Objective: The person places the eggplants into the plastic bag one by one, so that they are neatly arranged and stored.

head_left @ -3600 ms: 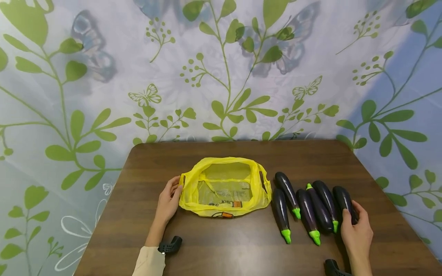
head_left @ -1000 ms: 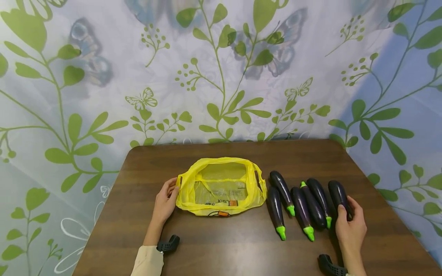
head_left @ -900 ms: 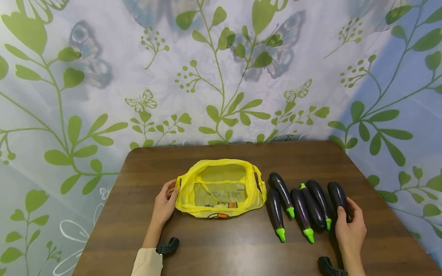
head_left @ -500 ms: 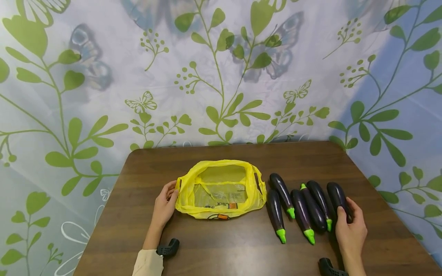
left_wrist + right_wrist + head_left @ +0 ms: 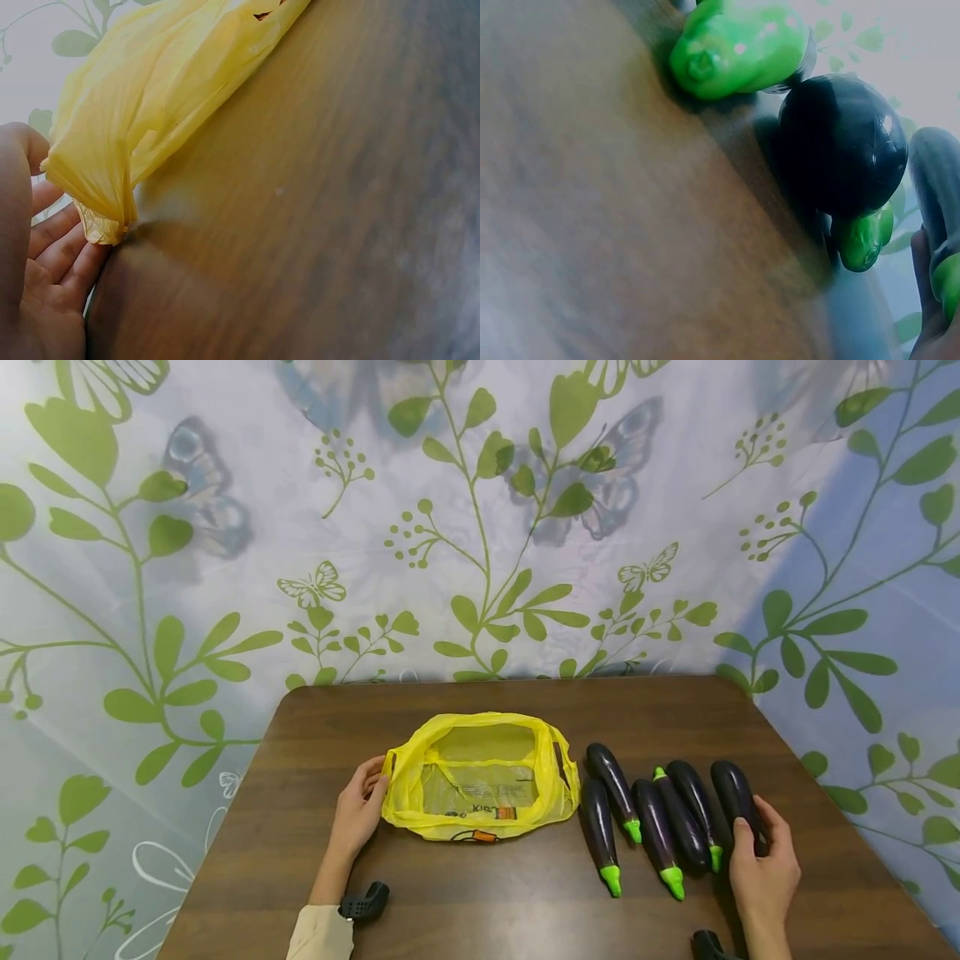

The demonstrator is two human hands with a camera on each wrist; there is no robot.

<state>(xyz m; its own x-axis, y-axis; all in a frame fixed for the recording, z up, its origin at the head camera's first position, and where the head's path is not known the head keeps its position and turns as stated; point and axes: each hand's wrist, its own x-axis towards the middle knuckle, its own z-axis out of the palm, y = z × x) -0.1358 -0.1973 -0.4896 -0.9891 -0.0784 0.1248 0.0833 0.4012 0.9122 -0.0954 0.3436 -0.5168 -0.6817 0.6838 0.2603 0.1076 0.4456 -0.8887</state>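
Observation:
A yellow plastic bag (image 5: 401, 797) lies with its mouth spread wide on the table. My left hand (image 5: 357, 810) holds the bag's left edge; in the left wrist view the thumb and fingers lie on either side of the bunched yellow film (image 5: 105, 165). At the right, my right hand (image 5: 765, 868) grips the rightmost eggplant (image 5: 732, 789), thumb on its left side and fingers on its right. That eggplant (image 5: 939, 172) shows at the right edge of the right wrist view, its green cap near the palm. Several other eggplants (image 5: 652, 818) lie between bag and right hand.
The brown wooden table (image 5: 525, 902) reaches back to a patterned cloth (image 5: 480, 527) with green leaves and butterflies. A black wrist device (image 5: 365, 902) sits at the left wrist, and another (image 5: 708, 945) at the right.
The head view has shifted slightly, so the whole scene sits somewhat left and lower than in the oldest frame. Both hands keep their holds, and bag and eggplants stay in place.

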